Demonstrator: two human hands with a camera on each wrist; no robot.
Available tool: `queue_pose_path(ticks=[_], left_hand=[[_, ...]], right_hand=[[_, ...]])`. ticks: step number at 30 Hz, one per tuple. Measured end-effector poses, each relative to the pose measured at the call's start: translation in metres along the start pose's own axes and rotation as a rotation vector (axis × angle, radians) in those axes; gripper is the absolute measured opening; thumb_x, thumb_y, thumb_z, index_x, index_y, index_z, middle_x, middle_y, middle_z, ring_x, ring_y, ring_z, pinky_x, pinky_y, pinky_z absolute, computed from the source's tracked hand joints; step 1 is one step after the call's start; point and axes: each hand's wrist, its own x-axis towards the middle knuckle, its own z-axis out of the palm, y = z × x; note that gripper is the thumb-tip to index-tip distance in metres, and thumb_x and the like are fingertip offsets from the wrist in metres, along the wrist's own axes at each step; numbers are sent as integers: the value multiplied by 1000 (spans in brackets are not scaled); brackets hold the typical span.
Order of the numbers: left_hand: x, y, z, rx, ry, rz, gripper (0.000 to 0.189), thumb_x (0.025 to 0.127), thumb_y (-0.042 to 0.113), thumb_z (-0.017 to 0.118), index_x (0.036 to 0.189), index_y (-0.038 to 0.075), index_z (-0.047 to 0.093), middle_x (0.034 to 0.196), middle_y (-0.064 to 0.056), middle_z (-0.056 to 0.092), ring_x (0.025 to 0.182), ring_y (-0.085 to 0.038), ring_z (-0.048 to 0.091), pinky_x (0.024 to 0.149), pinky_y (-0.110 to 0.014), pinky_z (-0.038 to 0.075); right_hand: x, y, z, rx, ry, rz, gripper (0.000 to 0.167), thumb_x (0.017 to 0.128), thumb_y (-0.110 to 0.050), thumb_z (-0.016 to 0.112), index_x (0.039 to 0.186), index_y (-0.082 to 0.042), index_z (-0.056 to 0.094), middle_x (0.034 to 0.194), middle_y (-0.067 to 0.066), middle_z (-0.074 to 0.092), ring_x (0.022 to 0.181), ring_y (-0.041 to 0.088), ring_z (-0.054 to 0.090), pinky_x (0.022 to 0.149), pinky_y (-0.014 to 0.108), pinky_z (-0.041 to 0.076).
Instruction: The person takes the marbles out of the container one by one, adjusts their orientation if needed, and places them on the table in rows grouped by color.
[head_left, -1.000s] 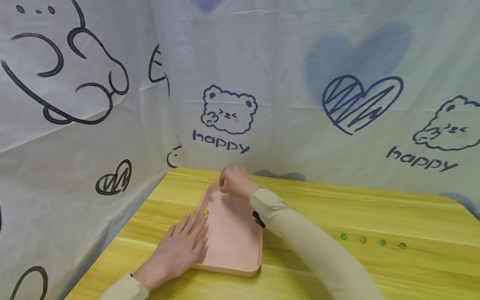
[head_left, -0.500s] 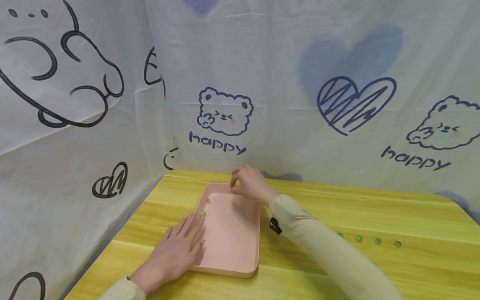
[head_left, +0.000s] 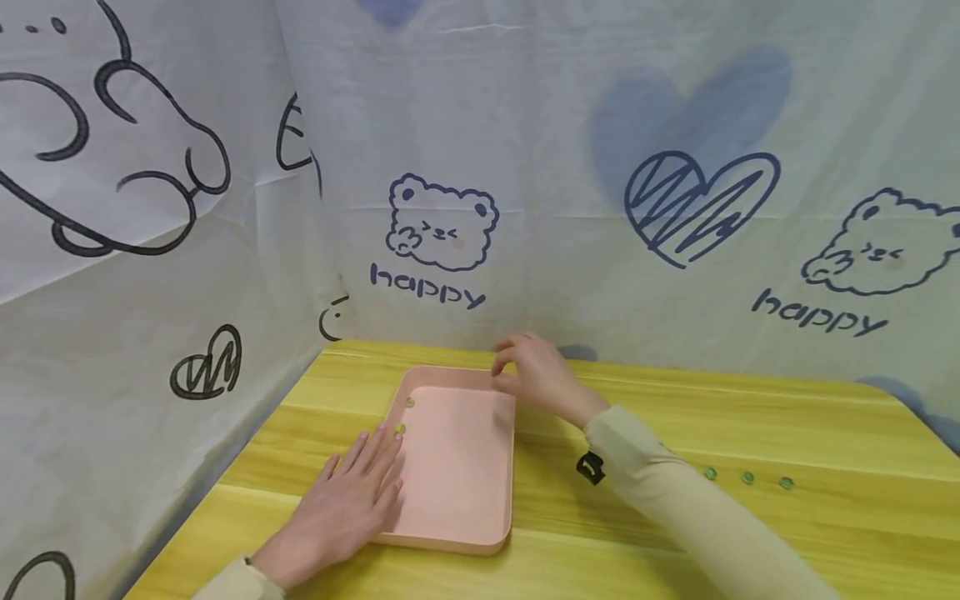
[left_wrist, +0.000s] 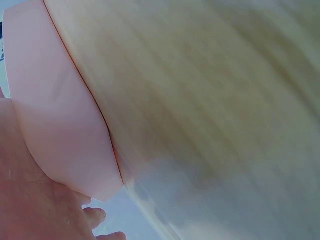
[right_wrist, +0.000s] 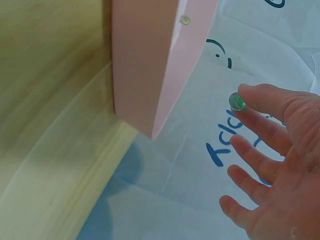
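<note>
My right hand [head_left: 546, 377] is over the far right corner of a shallow pink tray [head_left: 453, 467]. Between thumb and index fingertip it pinches a small green glass marble [right_wrist: 237, 101], clear in the right wrist view; the other fingers spread loosely. My left hand [head_left: 341, 500] lies across the tray's left rim, fingers straight and pointing away from me. Inside the tray, along its left side, are a pale marble [head_left: 409, 402] and a yellow-green marble [head_left: 401, 428], the latter right by the left fingertips. In the left wrist view the palm is against the tray's outer wall [left_wrist: 60, 100].
Three green marbles [head_left: 747, 477] lie in a row on the yellow wood-grain table [head_left: 847, 533], right of the right sleeve [head_left: 675, 492]. White printed cloth [head_left: 562, 167] hangs behind the table and along its left side.
My right hand has moved rightward from the tray's far left corner to its far right corner. The sleeve now covers the leftmost marble of the row. My left hand has stayed on the rim.
</note>
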Motion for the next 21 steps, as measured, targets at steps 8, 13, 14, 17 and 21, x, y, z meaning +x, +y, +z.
queue_pose_path(ticks=[8, 13, 14, 17, 21], left_hand=[[1, -1, 3, 10, 15, 6, 56, 107, 38, 36, 157, 14, 27, 163, -10, 15, 147, -35, 16, 112, -64, 17], [1, 0, 2, 14, 2, -2, 57, 107, 39, 35, 157, 14, 26, 163, -10, 13, 147, -36, 15, 112, -64, 17], [1, 0, 3, 12, 2, -2, 57, 107, 39, 35, 157, 14, 26, 163, -10, 13, 147, -36, 15, 112, -64, 17], [1, 0, 3, 11, 2, -2, 56, 107, 38, 35, 157, 15, 26, 163, -9, 14, 147, -36, 16, 111, -65, 18], [1, 0, 2, 12, 6, 4, 56, 107, 38, 35, 157, 14, 25, 163, -10, 14, 147, -36, 16, 111, -65, 18]], right_hand=[[-24, 12, -11, -14, 18, 22, 11, 88, -25, 75, 90, -14, 77, 129, 9, 62, 126, 32, 47, 107, 52, 35], [-39, 23, -17, -5, 32, 39, 12, 89, -27, 75, 90, -16, 76, 131, 8, 60, 129, 33, 46, 107, 54, 34], [-43, 25, -18, 2, 35, 40, 12, 89, -27, 75, 90, -15, 76, 131, 9, 60, 129, 34, 46, 107, 54, 34], [-54, 32, -22, 14, 42, 52, 12, 89, -27, 74, 92, -15, 75, 132, 9, 59, 129, 34, 45, 107, 54, 36], [-68, 39, -29, 12, 55, 67, 14, 89, -26, 74, 95, -13, 75, 133, 10, 58, 129, 35, 46, 105, 53, 38]])
